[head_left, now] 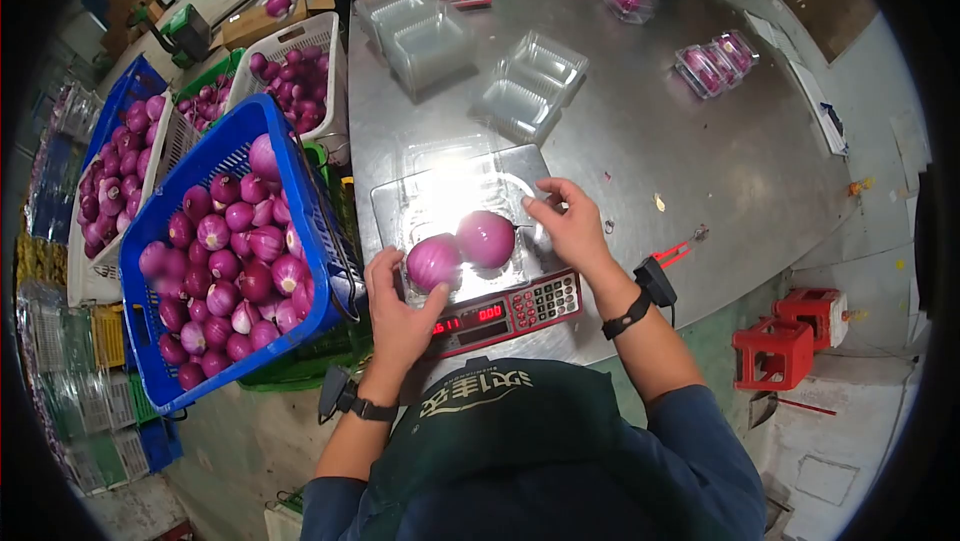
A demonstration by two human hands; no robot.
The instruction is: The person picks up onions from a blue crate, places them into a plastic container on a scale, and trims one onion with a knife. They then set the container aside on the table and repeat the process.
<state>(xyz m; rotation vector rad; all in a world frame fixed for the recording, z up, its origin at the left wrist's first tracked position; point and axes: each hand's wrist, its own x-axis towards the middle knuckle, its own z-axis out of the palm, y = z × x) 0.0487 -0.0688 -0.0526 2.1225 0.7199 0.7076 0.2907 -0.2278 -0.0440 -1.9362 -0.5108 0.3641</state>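
Two peeled purple onions [486,240] sit side by side in a clear plastic box [508,278] on the metal pan of a digital scale [553,302]. The scale's red display is lit. My left hand [397,309] is at the box's front left corner, thumb and fingers apart beside the left onion [433,263]. At the back right, my right hand [575,228] has its fingers curled, with thumb and forefinger at the box's rim. Glare hides part of the box behind the onions.
A blue crate [300,203] of onions stands at my left, with white crates [338,91] of onions behind. Clear boxes [530,86] lie on the metal table [640,166]; a packed box [716,65] is far right. A gloved hand [280,3] across holds an onion.
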